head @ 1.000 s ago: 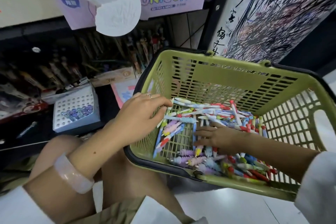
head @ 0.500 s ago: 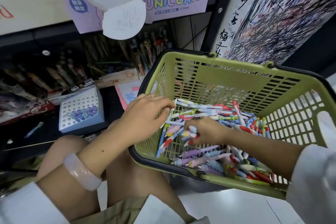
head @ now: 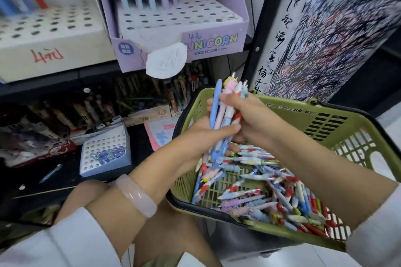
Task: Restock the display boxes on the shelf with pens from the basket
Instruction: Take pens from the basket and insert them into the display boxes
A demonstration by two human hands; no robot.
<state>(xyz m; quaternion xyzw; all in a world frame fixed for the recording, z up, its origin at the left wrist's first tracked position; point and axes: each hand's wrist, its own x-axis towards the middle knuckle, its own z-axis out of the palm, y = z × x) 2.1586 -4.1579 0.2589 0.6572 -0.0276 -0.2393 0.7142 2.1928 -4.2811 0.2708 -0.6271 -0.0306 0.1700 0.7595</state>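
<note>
Both hands wrapped round one bundle of pens (head: 224,112) above the basket (head: 338,123) near its left rim: left hand (head: 208,134) low, right hand (head: 249,115) higher. Long axis near upright, tips toward the unicorn display box (head: 217,40) up and left on the shelf.

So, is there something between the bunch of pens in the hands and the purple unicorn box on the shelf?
Nothing visible blocks it. The bunch of pens is held above the basket, and the space up to the unicorn box looks open.
</note>
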